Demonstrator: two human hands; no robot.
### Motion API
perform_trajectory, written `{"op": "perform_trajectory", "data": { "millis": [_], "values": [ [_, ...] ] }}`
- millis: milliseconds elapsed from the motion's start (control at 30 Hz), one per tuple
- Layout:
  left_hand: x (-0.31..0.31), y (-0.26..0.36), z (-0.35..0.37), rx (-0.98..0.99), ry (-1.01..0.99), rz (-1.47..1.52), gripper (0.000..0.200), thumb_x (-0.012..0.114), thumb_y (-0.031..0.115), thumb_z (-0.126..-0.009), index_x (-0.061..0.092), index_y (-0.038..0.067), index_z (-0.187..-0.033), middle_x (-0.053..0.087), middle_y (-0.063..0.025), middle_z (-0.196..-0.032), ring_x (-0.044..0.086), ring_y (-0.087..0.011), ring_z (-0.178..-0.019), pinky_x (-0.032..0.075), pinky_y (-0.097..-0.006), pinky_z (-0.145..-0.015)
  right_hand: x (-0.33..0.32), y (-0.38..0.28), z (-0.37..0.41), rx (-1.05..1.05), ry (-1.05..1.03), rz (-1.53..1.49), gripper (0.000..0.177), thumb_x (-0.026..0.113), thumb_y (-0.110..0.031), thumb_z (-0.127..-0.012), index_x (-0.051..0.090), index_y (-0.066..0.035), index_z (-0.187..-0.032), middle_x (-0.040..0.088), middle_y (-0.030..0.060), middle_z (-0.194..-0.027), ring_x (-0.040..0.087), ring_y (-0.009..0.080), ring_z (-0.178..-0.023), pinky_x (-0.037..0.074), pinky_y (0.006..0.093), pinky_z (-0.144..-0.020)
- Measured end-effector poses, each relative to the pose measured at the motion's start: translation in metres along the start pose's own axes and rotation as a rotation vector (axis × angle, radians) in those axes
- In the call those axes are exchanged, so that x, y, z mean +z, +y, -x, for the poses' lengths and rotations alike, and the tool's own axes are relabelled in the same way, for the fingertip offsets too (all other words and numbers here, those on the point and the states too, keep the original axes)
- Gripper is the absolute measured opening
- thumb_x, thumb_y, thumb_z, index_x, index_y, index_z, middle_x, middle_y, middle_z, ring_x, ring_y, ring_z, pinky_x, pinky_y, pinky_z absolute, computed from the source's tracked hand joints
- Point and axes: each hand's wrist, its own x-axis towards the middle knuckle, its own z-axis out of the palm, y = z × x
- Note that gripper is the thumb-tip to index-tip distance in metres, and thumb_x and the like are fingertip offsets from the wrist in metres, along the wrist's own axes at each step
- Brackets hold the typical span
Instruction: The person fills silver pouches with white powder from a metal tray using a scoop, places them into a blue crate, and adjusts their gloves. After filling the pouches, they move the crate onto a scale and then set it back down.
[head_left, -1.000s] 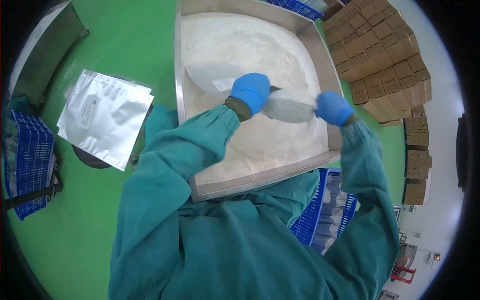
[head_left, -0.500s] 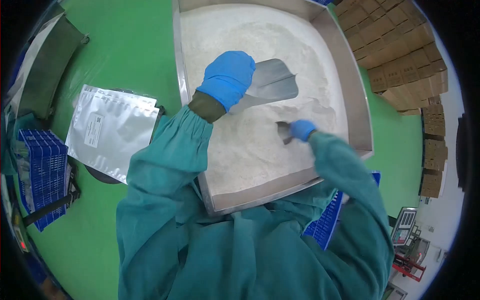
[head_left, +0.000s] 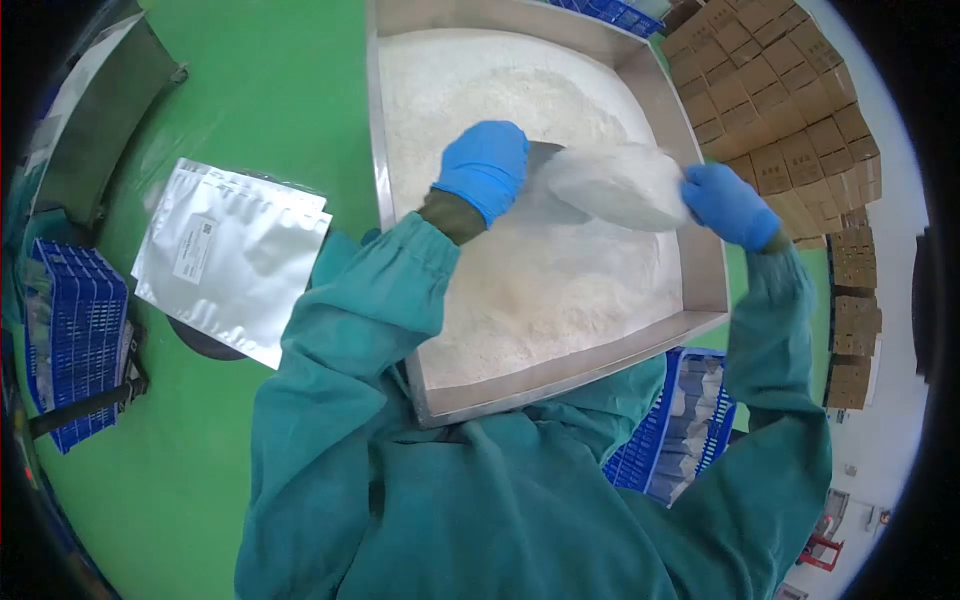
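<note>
My left hand (head_left: 485,172), in a blue glove, is closed on the edge of what looks like an open silver foil bag (head_left: 545,155). The bag is over a large metal tray (head_left: 705,262) of white powder (head_left: 540,320). Across from it, my blue-gloved right hand (head_left: 730,205) is wrapped round the handle of a scoop (head_left: 622,190), blurred by motion. White powder heaps the scoop and hides most of its blade. The scoop's front end is at the bag's mouth; the overlap hides whether they touch.
A stack of silver foil bags (head_left: 235,255) with a label lies left of the tray. A blue crate (head_left: 80,340) stands farther left; another crate (head_left: 640,440), holding pale packets, is near my right side. Cardboard boxes (head_left: 770,110) are piled at the upper right.
My right hand has lifted the scoop out of the powder, up and to the right, now heaped and level with the bag. My left hand shifted slightly right and down.
</note>
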Motion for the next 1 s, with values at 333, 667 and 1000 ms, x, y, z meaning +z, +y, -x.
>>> {"op": "perform_trajectory", "data": {
  "millis": [333,667,1000],
  "values": [
    [-0.006,-0.016,-0.013,-0.007,-0.05,-0.012,0.019,0.049,0.016,-0.078,0.064,0.005,-0.078,0.061,-0.0172,-0.077,0.059,-0.0339,-0.073,0.047,-0.0424,-0.067,-0.002,0.029,-0.005,0.074,-0.026,0.486,0.026,0.05,-0.025,-0.08,0.064,-0.005,-0.09,0.062,0.018,-0.079,0.06,0.035,-0.075,0.047,0.0414,-0.068],
    [-0.016,-0.026,0.003,0.041,0.013,0.072,0.026,0.049,0.024,-0.084,0.063,0.003,-0.078,0.059,-0.0176,-0.074,0.056,-0.0349,-0.071,0.045,-0.042,-0.065,0.298,0.058,-0.071,0.004,-0.229,0.022,0.029,0.046,-0.028,-0.081,0.062,-0.005,-0.09,0.061,0.0203,-0.089,0.059,0.0358,-0.084,0.045,0.0432,-0.076],
    [-0.009,-0.015,-0.001,0.04,-0.007,-0.015,0.026,0.046,0.022,-0.082,0.063,0.004,-0.073,0.059,-0.0179,-0.075,0.056,-0.0353,-0.072,0.045,-0.043,-0.067,-0.012,0.008,0.014,-0.013,0.046,0.069,0.025,0.045,-0.02,-0.081,0.059,0.001,-0.081,0.061,0.0171,-0.076,0.058,0.033,-0.069,0.046,0.0389,-0.067]
  ]
}}
